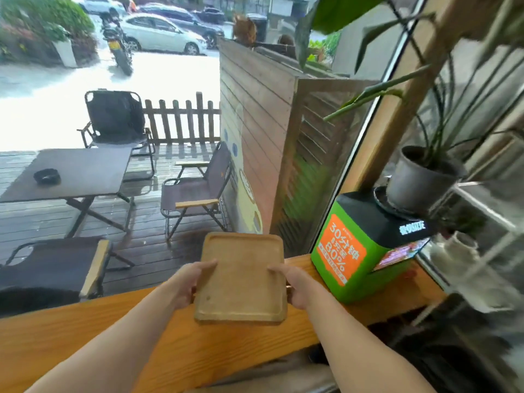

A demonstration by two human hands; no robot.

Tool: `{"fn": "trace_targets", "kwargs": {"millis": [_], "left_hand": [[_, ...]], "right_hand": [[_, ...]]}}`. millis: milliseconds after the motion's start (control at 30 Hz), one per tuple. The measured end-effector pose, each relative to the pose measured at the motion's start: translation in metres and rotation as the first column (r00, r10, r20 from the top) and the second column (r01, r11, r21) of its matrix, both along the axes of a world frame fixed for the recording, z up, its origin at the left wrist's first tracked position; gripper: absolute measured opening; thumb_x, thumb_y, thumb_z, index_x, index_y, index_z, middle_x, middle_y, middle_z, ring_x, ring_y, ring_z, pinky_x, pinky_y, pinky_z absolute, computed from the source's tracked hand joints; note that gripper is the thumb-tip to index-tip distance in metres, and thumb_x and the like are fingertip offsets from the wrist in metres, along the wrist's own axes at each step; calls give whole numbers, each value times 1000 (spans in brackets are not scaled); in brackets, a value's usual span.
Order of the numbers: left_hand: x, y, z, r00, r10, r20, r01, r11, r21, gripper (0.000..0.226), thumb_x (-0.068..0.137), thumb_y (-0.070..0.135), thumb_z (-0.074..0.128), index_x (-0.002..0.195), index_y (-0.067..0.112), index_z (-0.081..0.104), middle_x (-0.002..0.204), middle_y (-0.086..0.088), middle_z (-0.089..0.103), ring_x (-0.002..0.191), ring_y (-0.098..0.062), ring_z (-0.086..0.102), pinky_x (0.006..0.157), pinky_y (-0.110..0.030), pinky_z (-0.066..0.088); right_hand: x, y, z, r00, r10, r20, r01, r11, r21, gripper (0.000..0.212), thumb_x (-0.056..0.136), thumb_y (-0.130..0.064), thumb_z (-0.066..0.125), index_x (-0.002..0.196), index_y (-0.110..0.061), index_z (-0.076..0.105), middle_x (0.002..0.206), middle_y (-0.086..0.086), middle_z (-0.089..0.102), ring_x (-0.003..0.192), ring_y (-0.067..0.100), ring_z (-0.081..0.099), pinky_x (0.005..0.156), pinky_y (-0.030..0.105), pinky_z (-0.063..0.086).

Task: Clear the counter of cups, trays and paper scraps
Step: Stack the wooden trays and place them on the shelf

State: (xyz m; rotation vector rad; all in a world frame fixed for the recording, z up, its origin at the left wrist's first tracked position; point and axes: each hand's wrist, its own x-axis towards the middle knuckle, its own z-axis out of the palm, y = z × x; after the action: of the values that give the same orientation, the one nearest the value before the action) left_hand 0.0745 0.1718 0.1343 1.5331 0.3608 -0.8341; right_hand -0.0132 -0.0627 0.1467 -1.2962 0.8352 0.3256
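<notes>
A square wooden tray [241, 276] with a raised rim is held above the wooden counter [85, 336], and nothing lies in it. My left hand [190, 282] grips its left edge with the thumb on top. My right hand [295, 285] grips the right edge the same way. The tray's far edge reaches out past the counter's window side. No cups or paper scraps show on the visible stretch of counter.
A green and black box [357, 251] with an orange label stands on the counter to the right, with a potted plant [419, 180] on top of it. White wire shelving [487, 222] is at the far right. Beyond the window are a patio table [73, 174] and folding chairs.
</notes>
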Motion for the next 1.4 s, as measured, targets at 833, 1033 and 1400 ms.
{"fn": "trace_targets", "kwargs": {"millis": [833,1033,1400], "left_hand": [[-185,-208,159,716,-666,210,678,735,19,41,88,47,68,100,8,63,69,-11,73,61,-25,70,53,-31,56],[-292,-292,194,594,-760,263,778,626,50,38,87,44,69,101,8,66,68,-9,73,57,-24,69,53,-31,56],[-440,-404,213,482,-838,255,858,511,58,43,82,45,75,103,11,58,91,-12,68,74,-28,67,45,-27,50]], "right_hand": [[-301,-102,156,771,-608,189,636,753,-172,44,81,-40,74,114,-13,63,110,18,69,102,34,66,93,48,52],[-422,-163,176,680,-690,248,732,659,-174,52,79,-41,75,122,-15,59,114,18,67,104,34,64,95,47,51],[-590,-228,190,519,-813,266,855,488,-176,50,82,-41,74,121,-14,59,113,18,66,101,35,64,92,48,53]]}}
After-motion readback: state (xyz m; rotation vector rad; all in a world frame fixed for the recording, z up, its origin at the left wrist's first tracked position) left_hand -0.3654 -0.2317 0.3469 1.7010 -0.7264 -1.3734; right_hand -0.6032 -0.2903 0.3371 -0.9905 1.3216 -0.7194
